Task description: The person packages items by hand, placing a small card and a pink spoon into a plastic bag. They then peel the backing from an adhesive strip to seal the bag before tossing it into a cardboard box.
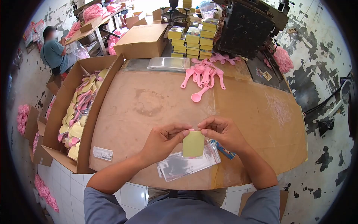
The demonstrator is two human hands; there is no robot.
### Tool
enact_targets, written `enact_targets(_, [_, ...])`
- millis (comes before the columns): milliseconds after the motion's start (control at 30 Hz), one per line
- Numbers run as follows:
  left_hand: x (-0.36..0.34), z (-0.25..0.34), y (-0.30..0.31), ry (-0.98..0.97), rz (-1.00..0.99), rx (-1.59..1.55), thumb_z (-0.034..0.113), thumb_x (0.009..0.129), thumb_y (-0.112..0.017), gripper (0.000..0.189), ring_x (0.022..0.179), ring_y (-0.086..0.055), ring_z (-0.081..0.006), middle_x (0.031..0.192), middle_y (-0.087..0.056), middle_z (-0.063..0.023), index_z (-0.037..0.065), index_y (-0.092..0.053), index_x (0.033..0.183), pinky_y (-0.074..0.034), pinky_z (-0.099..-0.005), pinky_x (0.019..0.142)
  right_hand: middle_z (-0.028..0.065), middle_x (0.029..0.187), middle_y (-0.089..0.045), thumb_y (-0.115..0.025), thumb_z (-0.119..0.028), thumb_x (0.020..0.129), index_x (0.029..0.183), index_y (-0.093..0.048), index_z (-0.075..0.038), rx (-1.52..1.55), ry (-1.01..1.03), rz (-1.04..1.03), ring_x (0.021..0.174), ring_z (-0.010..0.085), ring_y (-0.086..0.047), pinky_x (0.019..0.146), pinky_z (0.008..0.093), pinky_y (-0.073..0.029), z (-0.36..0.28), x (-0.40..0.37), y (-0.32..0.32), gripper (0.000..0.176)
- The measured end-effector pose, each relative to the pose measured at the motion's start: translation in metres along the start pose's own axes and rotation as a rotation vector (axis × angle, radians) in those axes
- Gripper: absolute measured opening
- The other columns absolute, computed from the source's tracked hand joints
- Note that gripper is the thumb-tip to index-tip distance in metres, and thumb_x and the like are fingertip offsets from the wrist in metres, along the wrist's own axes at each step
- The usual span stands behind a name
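My left hand [166, 140] and my right hand [223, 131] pinch the two upper corners of a pale yellow card [193, 145], held upright over the near part of the table. Bits of pink show at the card's top and bottom edges; what lies behind it is mostly hidden. Below the card is a stack of clear plastic bags [186, 167]. Partly hidden by my right forearm, a blue printed stack [226, 151] lies beside the bags. Farther off, a heap of pink measuring spoons [204, 72] rests on the cardboard-covered table [246, 123], one spoon [199, 95] nearest me.
At left stands a long open carton [100, 99] filled with pink spoons and yellow cards. A closed carton [138, 39], a pile of clear bags [169, 64], stacked yellow cards [192, 39] and a dark machine [244, 30] line the back. Another person [54, 52] sits far left.
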State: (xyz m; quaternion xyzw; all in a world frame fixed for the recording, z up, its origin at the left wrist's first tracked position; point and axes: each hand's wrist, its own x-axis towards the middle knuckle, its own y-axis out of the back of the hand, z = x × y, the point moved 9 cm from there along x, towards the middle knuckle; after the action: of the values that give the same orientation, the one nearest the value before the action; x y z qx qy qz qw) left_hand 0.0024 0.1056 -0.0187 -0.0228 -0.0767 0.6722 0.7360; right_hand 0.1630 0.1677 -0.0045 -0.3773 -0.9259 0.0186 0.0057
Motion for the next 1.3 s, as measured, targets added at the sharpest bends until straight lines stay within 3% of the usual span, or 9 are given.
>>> enact_targets(200, [0.0,0.002,0.0,-0.028,0.007,0.054,0.005,0.103,-0.065,0.026,0.102,-0.071,-0.0135,0.113,-0.077,-0.0118,-0.004,-0.07,0.126,-0.059,-0.0289,0.088,0.0056,0.11,-0.071,-0.07,0.0,0.097,0.111,-0.072,0.004,0.014,-0.024,0.015,0.095,0.0094,-0.068,0.082,0.0255,-0.055,0.006,-0.001,0.009,0.015])
enact_targets(333, [-0.001,0.005,-0.002,-0.088,-0.067,0.101,0.001,0.101,-0.065,0.024,0.104,-0.07,-0.013,0.113,-0.077,-0.0109,-0.003,-0.072,0.124,-0.058,-0.0276,0.088,0.0072,0.11,-0.069,-0.068,0.003,0.097,0.109,-0.074,0.004,-0.027,0.132,-0.007,0.092,0.0108,-0.068,0.082,0.0265,-0.055,0.002,-0.003,0.012,0.014])
enact_targets(533, [-0.001,0.004,-0.006,-0.113,-0.162,0.113,0.009,0.106,-0.06,0.027,0.106,-0.069,-0.0144,0.12,-0.074,-0.0138,-0.004,-0.07,0.128,-0.059,-0.0323,0.092,0.0084,0.109,-0.069,-0.067,0.002,0.096,0.11,-0.075,0.004,-0.012,0.059,-0.037,0.093,0.0124,-0.067,0.083,0.0275,-0.054,0.004,-0.008,0.018,0.016])
enact_targets(633, [0.0,-0.005,-0.005,0.012,-0.183,-0.155,0.015,0.109,-0.057,0.03,0.108,-0.069,-0.0155,0.124,-0.073,-0.0145,-0.004,-0.07,0.128,-0.059,-0.035,0.095,0.0089,0.107,-0.07,-0.067,0.005,0.094,0.109,-0.076,0.004,-0.018,0.031,-0.022,0.094,0.0136,-0.067,0.083,0.0281,-0.053,0.005,-0.008,0.02,0.017])
enact_targets(733, [0.002,-0.012,-0.004,0.09,-0.16,-0.223,0.019,0.11,-0.053,0.033,0.107,-0.07,-0.0159,0.124,-0.073,-0.0149,-0.004,-0.069,0.128,-0.059,-0.0351,0.095,0.0086,0.106,-0.07,-0.069,0.004,0.094,0.108,-0.075,0.004,-0.059,0.038,0.014,0.095,0.013,-0.067,0.082,0.027,-0.053,0.004,-0.009,0.016,0.015])
enact_targets(900, [0.002,-0.018,-0.007,0.094,-0.143,0.03,0.013,0.108,-0.057,0.029,0.106,-0.07,-0.0148,0.119,-0.074,-0.0129,-0.004,-0.069,0.129,-0.06,-0.032,0.093,0.0062,0.107,-0.07,-0.074,-0.003,0.095,0.107,-0.075,0.004,-0.076,0.003,0.021,0.095,0.0109,-0.068,0.083,0.0256,-0.055,0.015,-0.007,0.019,0.013])
enact_targets(1133, [0.004,-0.015,-0.002,0.084,-0.089,0.046,0.008,0.107,-0.059,0.026,0.106,-0.07,-0.0142,0.117,-0.074,-0.0112,-0.003,-0.07,0.128,-0.061,-0.0307,0.092,0.0058,0.106,-0.069,-0.073,-0.003,0.096,0.124,-0.066,0.003,-0.036,0.027,-0.004,0.094,0.0098,-0.066,0.081,0.0252,-0.054,0.017,-0.008,0.013,0.03])
enact_targets(1300, [0.005,-0.006,0.002,0.036,-0.027,-0.071,0.01,0.107,-0.059,0.036,0.105,-0.07,-0.0164,0.118,-0.073,-0.0115,-0.003,-0.058,0.14,-0.061,-0.0311,0.092,0.0042,0.104,-0.07,-0.072,-0.003,0.097,0.127,-0.063,0.004,-0.187,-0.025,-0.141,0.093,0.0091,-0.066,0.08,0.0246,-0.053,0.013,-0.012,0.0,0.032])
